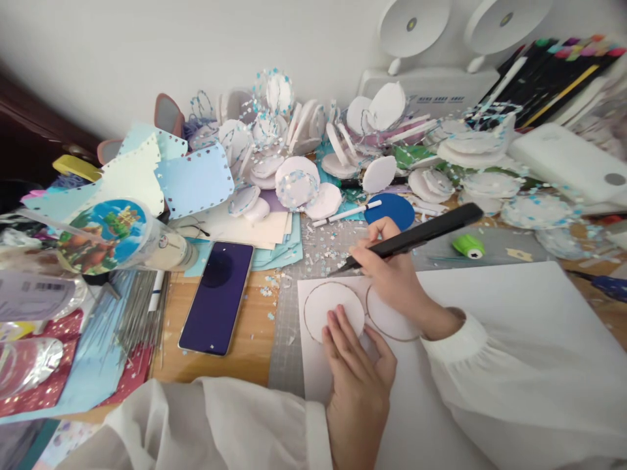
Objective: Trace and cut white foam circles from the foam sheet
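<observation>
My right hand grips a long black tool like a pen, its tip resting at the top edge of a circle outlined on a white foam sheet. A second outlined circle lies partly under that hand. My left hand lies flat on the sheet with fingers stretched, the fingertips pressing on the first circle's lower edge. Both wrists wear loose white sleeves.
A dark phone lies on the wooden desk left of the sheet. Behind are a heap of white foam discs, a blue disc, a white pen, a green punch, light blue paper and a plastic cup.
</observation>
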{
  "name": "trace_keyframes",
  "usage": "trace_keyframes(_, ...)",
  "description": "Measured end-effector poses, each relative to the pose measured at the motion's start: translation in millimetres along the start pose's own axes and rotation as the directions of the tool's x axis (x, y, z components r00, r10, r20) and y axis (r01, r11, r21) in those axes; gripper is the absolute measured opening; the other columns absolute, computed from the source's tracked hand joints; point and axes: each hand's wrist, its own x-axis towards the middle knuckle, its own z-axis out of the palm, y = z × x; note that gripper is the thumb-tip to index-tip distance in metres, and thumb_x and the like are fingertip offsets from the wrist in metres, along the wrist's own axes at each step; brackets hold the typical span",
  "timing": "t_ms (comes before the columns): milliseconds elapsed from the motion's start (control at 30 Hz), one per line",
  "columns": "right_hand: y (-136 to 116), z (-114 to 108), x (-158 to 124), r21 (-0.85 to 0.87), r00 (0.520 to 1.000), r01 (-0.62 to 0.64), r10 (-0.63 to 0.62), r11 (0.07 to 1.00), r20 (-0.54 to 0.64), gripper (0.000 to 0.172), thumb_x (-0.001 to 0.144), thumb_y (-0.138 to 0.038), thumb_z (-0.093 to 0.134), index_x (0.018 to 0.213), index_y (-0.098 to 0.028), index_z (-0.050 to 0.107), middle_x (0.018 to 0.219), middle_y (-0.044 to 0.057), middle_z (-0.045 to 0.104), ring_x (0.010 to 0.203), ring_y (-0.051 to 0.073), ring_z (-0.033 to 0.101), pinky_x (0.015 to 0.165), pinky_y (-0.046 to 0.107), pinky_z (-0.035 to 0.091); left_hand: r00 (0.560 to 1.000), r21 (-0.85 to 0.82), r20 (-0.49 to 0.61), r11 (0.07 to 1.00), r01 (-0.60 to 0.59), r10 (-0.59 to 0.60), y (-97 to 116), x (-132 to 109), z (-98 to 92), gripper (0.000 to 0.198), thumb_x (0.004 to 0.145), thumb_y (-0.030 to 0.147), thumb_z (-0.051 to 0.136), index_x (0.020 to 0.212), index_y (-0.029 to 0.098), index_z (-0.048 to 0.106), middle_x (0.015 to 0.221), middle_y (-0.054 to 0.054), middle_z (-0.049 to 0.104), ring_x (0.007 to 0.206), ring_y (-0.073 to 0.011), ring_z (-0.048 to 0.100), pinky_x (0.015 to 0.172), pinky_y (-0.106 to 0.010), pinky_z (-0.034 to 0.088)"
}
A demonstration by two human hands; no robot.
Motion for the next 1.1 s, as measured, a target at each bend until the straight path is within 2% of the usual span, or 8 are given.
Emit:
trace_keyframes(100,4.3,-4.0,4.3,0.124,0.998,-0.065,0.067,0.99,-0.012,0.028,0.077,-0.029,0.065,0.083,-0.026,0.038,0.056,-0.011,0.037,0.042,0.006,0.028,0.042,0.021,0.023,1.0,-0.012,-0.018,1.0,-0.005,0.005,-0.4,-0.5,1.1,0.035,0.084,0.019,0.062,0.112,0.004,0.048,0.115,-0.034,0.059,0.114,-0.0408,0.056,0.09,-0.051,0.055)
trace_keyframes(233,1.1,0.9,4.0,0.023,0.986,-0.161,0.16,0.987,0.046,0.029,0.068,-0.033,0.075,0.085,-0.023,0.054,0.065,-0.006,0.05,0.049,0.006,0.038,0.044,0.022,0.031,0.999,-0.024,-0.043,1.0,-0.006,0.005,-0.7,-1.6,3.6,0.039,0.084,0.021,0.063,0.115,0.004,0.048,0.115,-0.033,0.06,0.113,-0.041,0.056,0.089,-0.051,0.055)
trace_keyframes(333,-4.7,9.6,0.4,0.03,0.968,-0.241,0.238,0.97,0.081,0.03,0.064,-0.034,0.078,0.085,-0.02,0.062,0.06,-0.006,0.049,0.048,0.006,0.038,0.042,0.022,0.029,0.999,-0.026,-0.052,1.0,0.0,-0.001,0.2,-2.2,4.4,0.038,0.085,0.021,0.062,0.116,0.004,0.048,0.114,-0.033,0.061,0.114,-0.0399,0.056,0.09,-0.052,0.054)
trace_keyframes(433,-5.7,14.6,-2.7,0.096,0.957,-0.277,0.265,0.956,0.115,0.029,0.066,-0.039,0.076,0.082,-0.019,0.063,0.052,-0.008,0.042,0.042,0.005,0.032,0.038,0.022,0.025,0.999,-0.035,-0.047,0.999,0.015,-0.017,1.4,-2.7,3.9,0.036,0.085,0.019,0.061,0.116,0.006,0.048,0.114,-0.031,0.062,0.114,-0.0383,0.057,0.091,-0.051,0.054)
trace_keyframes(567,0.7,14.1,-4.8,0.027,0.976,-0.21,0.208,0.977,0.073,0.035,0.076,-0.05,0.067,0.07,-0.018,0.055,0.049,-0.007,0.038,0.04,0.005,0.03,0.036,0.022,0.023,0.999,-0.063,-0.034,0.998,0.029,-0.031,2.2,-3.6,3.3,0.036,0.085,0.021,0.061,0.115,0.007,0.048,0.116,-0.031,0.061,0.115,-0.0383,0.057,0.091,-0.051,0.054)
trace_keyframes(767,7.2,14.8,-6.5,-0.16,0.996,-0.012,0.025,0.987,0.08,0.031,0.083,-0.049,0.06,0.074,-0.02,0.053,0.061,-0.002,0.049,0.053,0.011,0.045,0.045,0.023,0.036,0.999,-0.077,-0.018,0.996,0.036,-0.037,3.2,-4.0,4.0,0.035,0.087,0.024,0.059,0.116,0.008,0.048,0.117,-0.029,0.062,0.115,-0.0358,0.058,0.092,-0.051,0.054)
trace_keyframes(900,7.6,15.3,-6.3,-0.216,0.995,0.011,0.011,0.976,0.102,0.032,0.085,-0.049,0.058,0.073,-0.02,0.051,0.064,-0.002,0.049,0.058,0.012,0.047,0.05,0.025,0.04,0.999,-0.056,-0.026,0.997,0.046,-0.047,3.5,-3.1,3.9,0.036,0.087,0.023,0.06,0.116,0.008,0.047,0.117,-0.03,0.062,0.116,-0.0358,0.057,0.093,-0.051,0.053)
trace_keyframes(1100,7.7,17.3,-6.9,-0.26,0.997,-0.024,0.044,0.965,0.071,0.032,0.081,-0.05,0.062,0.075,-0.02,0.053,0.066,0.0,0.055,0.061,0.013,0.051,0.054,0.026,0.042,1.0,-0.086,-0.014,0.996,0.025,-0.027,2.0,-4.2,2.9,0.038,0.085,0.027,0.062,0.114,0.007,0.048,0.117,-0.031,0.061,0.114,-0.0378,0.058,0.091,-0.051,0.055)
